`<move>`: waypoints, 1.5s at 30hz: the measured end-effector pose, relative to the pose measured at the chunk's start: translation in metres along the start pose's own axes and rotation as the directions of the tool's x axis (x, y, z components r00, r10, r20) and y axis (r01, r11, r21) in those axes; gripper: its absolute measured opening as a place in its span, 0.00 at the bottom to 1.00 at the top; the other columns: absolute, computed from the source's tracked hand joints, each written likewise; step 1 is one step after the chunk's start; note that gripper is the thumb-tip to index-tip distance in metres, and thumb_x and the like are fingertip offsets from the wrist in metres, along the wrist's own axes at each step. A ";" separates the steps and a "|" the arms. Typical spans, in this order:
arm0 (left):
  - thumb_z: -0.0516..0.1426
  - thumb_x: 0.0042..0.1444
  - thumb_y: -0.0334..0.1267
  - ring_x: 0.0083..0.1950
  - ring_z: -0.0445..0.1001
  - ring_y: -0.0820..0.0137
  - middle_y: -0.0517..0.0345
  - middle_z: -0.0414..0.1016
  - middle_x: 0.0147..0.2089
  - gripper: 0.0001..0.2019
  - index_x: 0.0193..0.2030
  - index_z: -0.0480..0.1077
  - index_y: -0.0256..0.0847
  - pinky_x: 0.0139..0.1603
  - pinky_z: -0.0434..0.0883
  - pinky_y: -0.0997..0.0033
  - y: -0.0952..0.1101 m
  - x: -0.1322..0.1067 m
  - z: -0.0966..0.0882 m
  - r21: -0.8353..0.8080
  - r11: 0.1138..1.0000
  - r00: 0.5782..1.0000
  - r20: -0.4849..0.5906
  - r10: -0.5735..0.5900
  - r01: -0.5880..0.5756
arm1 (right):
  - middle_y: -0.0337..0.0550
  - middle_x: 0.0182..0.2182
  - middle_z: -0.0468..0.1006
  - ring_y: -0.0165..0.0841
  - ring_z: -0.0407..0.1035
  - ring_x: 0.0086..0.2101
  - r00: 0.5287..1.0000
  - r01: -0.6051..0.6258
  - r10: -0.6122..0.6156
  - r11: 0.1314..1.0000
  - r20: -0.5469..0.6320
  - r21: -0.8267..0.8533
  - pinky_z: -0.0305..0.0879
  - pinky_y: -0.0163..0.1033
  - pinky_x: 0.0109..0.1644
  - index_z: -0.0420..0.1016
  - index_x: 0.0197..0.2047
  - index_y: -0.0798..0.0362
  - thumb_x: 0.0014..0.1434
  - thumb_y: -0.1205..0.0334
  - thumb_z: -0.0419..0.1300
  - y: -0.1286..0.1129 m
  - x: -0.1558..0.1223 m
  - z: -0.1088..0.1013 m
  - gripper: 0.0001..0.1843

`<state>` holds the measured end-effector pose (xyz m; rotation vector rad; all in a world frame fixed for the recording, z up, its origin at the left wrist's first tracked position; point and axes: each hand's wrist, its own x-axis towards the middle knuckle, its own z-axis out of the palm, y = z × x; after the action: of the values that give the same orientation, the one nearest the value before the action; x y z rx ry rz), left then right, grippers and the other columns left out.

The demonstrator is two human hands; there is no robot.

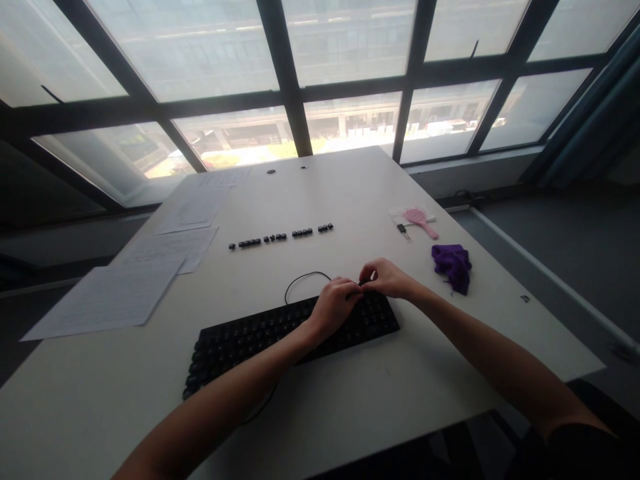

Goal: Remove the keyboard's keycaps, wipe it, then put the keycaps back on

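Observation:
A black keyboard (260,331) lies at a slant on the white table in front of me. Over its far right part, my left hand (336,303) and my right hand (384,277) meet fingertip to fingertip. Both have their fingers closed in a pinch. Between the fingertips shows a small black piece (363,283), too small and dark to name. The keys beneath my hands are mostly hidden. Beyond the keyboard, several loose black keycaps (250,243) stand in a row of small groups.
Printed sheets of paper (113,300) overlap along the left side of the table (320,193). To the right are a pink hairbrush (417,219), a small wire tool (403,231) and a crumpled purple cloth (451,265). A black cable (295,280) loops behind the keyboard. Windows stand beyond the table.

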<state>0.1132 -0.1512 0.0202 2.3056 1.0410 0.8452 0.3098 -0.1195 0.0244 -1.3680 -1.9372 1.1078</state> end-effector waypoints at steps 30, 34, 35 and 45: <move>0.64 0.54 0.30 0.39 0.79 0.67 0.56 0.82 0.37 0.04 0.33 0.81 0.42 0.46 0.73 0.67 0.008 0.006 0.002 -0.114 0.985 0.991 -0.009 -0.132 0.130 | 0.44 0.33 0.84 0.33 0.74 0.31 0.947 -0.010 0.018 1.000 -0.322 0.029 0.70 0.37 0.39 0.84 0.39 0.55 0.51 0.67 0.68 0.022 -0.031 -0.005 0.09; 0.63 0.56 0.30 0.41 0.76 0.66 0.55 0.80 0.38 0.04 0.33 0.80 0.42 0.47 0.72 0.63 0.008 0.003 0.004 0.005 1.000 0.999 0.007 -0.031 0.031 | 0.45 0.37 0.82 0.34 0.74 0.34 0.944 0.099 -0.114 0.993 -0.309 -0.063 0.70 0.38 0.42 0.84 0.41 0.53 0.54 0.68 0.66 0.023 -0.039 0.000 0.10; 0.62 0.58 0.31 0.41 0.75 0.66 0.55 0.80 0.38 0.05 0.33 0.79 0.42 0.48 0.72 0.63 0.008 0.002 0.004 0.038 0.999 1.000 0.020 -0.001 0.000 | 0.45 0.38 0.82 0.34 0.74 0.35 0.943 0.131 -0.153 0.987 -0.296 -0.093 0.70 0.38 0.42 0.84 0.42 0.53 0.56 0.68 0.65 0.024 -0.041 0.002 0.10; 0.54 0.65 0.33 0.46 0.70 0.63 0.52 0.75 0.43 0.10 0.35 0.76 0.40 0.50 0.72 0.60 0.019 -0.005 0.002 0.284 0.947 0.986 0.105 0.127 -0.152 | 0.44 0.38 0.79 0.35 0.73 0.38 0.920 0.239 -0.286 0.951 -0.269 -0.195 0.68 0.39 0.46 0.83 0.40 0.51 0.62 0.68 0.61 0.021 -0.054 0.009 0.09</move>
<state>0.1221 -0.1668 0.0292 2.6651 1.0329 0.6736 0.3327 -0.1698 0.0046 -1.2247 -1.9459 0.5951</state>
